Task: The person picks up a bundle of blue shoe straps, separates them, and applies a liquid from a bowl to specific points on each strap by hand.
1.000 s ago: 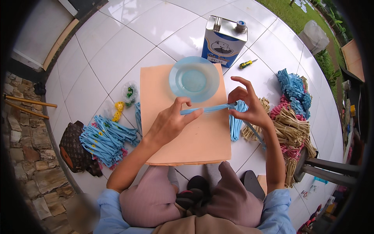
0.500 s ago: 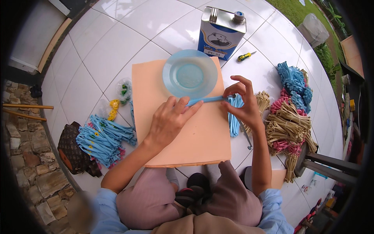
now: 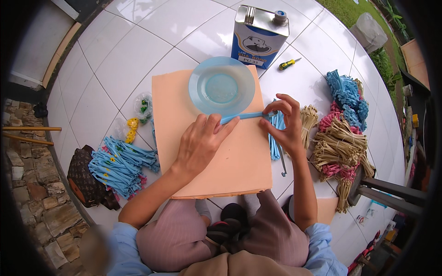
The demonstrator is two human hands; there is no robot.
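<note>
A narrow light-blue strip is stretched between my two hands, just below a translucent blue plate. My left hand presses the strip's left end under its fingers, over a peach-coloured board. At the other end, my right hand pinches the strip between thumb and forefinger, the remaining fingers raised. A thin grey metal rod with a small knob at its lower end hangs below my right hand; its upper part is hidden. Several blue strips lie behind that hand.
Beyond the plate stand a blue-and-white metal can and a yellow-green screwdriver. Bundled beige strips and blue ones lie right. On the left are blue strips with flowers, small bags of beads and a brown bag.
The metal rod has swung slightly left under my right hand. Both hands keep their hold on the blue strip, and the whole view has shifted a little.
</note>
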